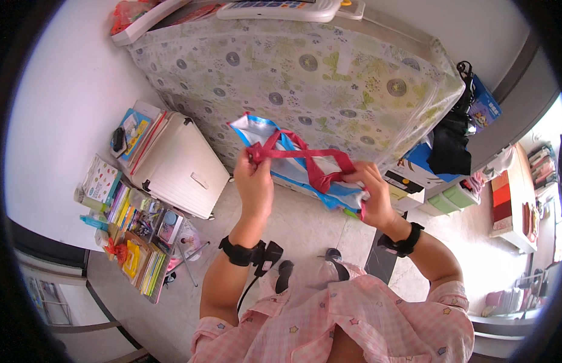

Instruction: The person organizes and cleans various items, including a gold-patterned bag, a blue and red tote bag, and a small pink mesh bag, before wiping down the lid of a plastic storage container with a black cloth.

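In mid-air before me hangs a tote bag (290,170) with blue edging, a pale shiny inside and red strap handles (315,153). My left hand (253,181) pinches its red fabric at the left end, thumb and fingers closed together. At the right end, my right hand (374,190) grips the handle and the bag's edge. The mouth of the bag shows partly between the straps. Its underside is mostly hidden.
A piece of furniture under a patterned cover (308,86) stands ahead. To the left are a white suitcase (185,168) and a small table loaded with books (151,274). Boxes (410,177) and a black cloth (451,145) sit at right. Pale floor tiles (303,222) lie below.
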### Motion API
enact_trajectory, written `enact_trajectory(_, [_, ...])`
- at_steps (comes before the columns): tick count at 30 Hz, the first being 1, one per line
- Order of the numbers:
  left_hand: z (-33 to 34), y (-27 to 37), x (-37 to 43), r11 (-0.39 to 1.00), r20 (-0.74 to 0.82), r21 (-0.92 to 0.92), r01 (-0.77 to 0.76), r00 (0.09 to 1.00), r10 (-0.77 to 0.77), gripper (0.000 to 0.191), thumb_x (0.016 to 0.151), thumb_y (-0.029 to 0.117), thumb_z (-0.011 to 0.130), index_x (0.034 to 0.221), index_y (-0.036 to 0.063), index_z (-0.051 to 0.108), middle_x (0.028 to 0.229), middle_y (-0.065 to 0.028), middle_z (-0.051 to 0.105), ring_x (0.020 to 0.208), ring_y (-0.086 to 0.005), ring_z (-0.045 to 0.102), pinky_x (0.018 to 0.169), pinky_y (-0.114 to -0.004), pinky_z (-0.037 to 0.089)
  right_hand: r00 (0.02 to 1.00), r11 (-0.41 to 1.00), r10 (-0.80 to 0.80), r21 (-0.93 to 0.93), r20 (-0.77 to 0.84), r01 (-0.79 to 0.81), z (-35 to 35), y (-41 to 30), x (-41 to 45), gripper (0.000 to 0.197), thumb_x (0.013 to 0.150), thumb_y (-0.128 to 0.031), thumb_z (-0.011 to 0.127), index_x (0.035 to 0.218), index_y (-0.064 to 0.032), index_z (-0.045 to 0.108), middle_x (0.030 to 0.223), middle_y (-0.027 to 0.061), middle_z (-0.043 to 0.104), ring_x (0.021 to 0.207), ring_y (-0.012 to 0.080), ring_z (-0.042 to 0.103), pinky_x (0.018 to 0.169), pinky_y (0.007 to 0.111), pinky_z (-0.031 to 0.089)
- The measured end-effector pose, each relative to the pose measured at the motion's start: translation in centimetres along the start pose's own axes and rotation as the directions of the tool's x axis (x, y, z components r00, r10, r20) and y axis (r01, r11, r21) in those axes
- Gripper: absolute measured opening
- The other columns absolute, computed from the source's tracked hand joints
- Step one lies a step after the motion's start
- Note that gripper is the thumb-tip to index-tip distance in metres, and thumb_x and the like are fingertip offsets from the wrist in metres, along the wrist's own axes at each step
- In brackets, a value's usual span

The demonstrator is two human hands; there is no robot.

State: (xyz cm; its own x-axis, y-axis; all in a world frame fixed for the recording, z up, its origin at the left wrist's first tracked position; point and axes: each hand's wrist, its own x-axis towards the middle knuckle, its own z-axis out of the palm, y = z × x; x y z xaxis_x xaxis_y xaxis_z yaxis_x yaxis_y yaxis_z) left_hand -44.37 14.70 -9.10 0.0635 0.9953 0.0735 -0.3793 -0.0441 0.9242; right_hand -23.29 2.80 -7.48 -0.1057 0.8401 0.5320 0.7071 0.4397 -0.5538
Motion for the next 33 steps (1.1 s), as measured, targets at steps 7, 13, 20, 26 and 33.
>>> enact_trajectory(7, [0.6, -0.5, -0.4, 0.607, 0.103, 0.688, -0.398, 0.881, 0.461, 0.012, 0.081, 0.006, 0.059, 0.091, -0.0004, 0.055, 0.079, -0.0178, 0.06, 0.071, -0.0365, 0.059, 0.06, -0.036, 0.045, 0.852, 0.85, 0.432, 0.183, 0.296, -0.494, -0.9, 0.2, 1.2, 0.074, 0.074, -0.039, 0.073, 0.132, -0.0077, 0.039, 0.133, 0.0194, 0.039, 0.127, 0.0348, 0.032, 0.104, 0.043, 0.027])
enact_trajectory(13, [0.5, -2.0, -1.0, 0.545, 0.312, 0.529, -0.65, 0.747, 0.588, 0.018, 0.08, 0.003, 0.061, 0.096, -0.0032, 0.057, 0.08, -0.0178, 0.061, 0.072, -0.0346, 0.061, 0.061, -0.035, 0.046, 0.801, 0.706, 0.556, 0.382, 0.221, -0.596, 2.1, 0.6, 6.4, 0.075, 0.077, -0.041, 0.07, 0.128, 0.0025, 0.038, 0.125, 0.022, 0.046, 0.114, 0.0267, 0.046, 0.095, 0.035, 0.038])
enact_trajectory(20, [-1.0, 1.2, -3.1, 0.666, 0.42, 0.592, -0.454, 0.879, 0.226, 0.028, 0.073, -0.002, 0.064, 0.1, -0.0004, 0.057, 0.081, -0.016, 0.061, 0.072, -0.0323, 0.059, 0.064, -0.034, 0.047, 0.888, 0.886, 0.386, 0.17, 0.25, -0.432, 4.9, 1.9, 7.9, 0.028, 0.076, -0.024, 0.062, 0.091, -0.0003, 0.061, 0.072, 0.0177, 0.063, 0.067, 0.0329, 0.062, 0.066, 0.042, 0.049])
enact_trajectory(26, [-2.8, 4.5, -5.7, 0.206, 0.34, 0.879, -0.43, 0.868, 0.362, 0.042, 0.063, -0.013, 0.056, 0.101, 0.0049, 0.059, 0.077, -0.0137, 0.054, 0.072, -0.0312, 0.056, 0.061, -0.037, 0.045, 0.965, 0.976, 0.203, -0.108, 0.165, -0.187, 1.8, 0.9, 6.3, 0.019, 0.071, -0.004, 0.059, 0.09, -0.0033, 0.061, 0.073, 0.0186, 0.062, 0.068, 0.0352, 0.062, 0.061, 0.04, 0.049])
enact_trajectory(33, [-3.1, 8.0, -4.1, 0.096, 0.374, 0.891, -0.444, 0.836, 0.401, 0.032, 0.067, -0.004, 0.061, 0.098, 0.0042, 0.062, 0.079, -0.0127, 0.059, 0.068, -0.0271, 0.057, 0.062, -0.033, 0.045, 0.988, 0.998, 0.061, 0.007, 0.139, -0.062, -0.8, -1.4, 7.6, 0.022, 0.067, -0.007, 0.059, 0.089, -0.0025, 0.06, 0.071, 0.0191, 0.062, 0.068, 0.0376, 0.061, 0.062, 0.041, 0.05])
